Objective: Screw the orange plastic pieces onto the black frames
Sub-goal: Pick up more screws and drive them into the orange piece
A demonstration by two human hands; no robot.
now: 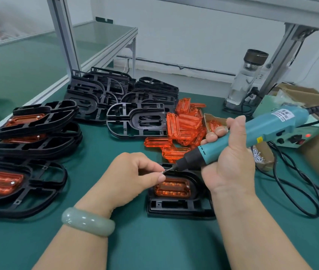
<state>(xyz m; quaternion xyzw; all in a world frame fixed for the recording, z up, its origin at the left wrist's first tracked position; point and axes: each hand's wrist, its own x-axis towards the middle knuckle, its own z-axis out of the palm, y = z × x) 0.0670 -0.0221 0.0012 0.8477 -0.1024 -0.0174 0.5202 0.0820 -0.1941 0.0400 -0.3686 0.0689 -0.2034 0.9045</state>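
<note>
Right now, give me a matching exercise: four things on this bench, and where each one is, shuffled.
1 electric screwdriver
2 screw
3 loose orange pieces
4 glass bottle

A pinched in the left hand
B heaped behind the black frame in work
C gripped in the right hand
D far back, beside the aluminium post

Pairs: 1-C, 2-A, 3-B, 4-D

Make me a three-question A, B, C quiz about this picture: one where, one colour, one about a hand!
1. Where are the finished frames? A) on the left B) in the box C) on the shelf
2. What colour is the screwdriver? A) yellow B) teal C) red
3. What is the left hand doing? A) lying flat B) holding a bottle C) pinching a screw
Answers: A, they are stacked at the left; B, its body is teal; C, it pinches the screw at the screwdriver's tip.
</note>
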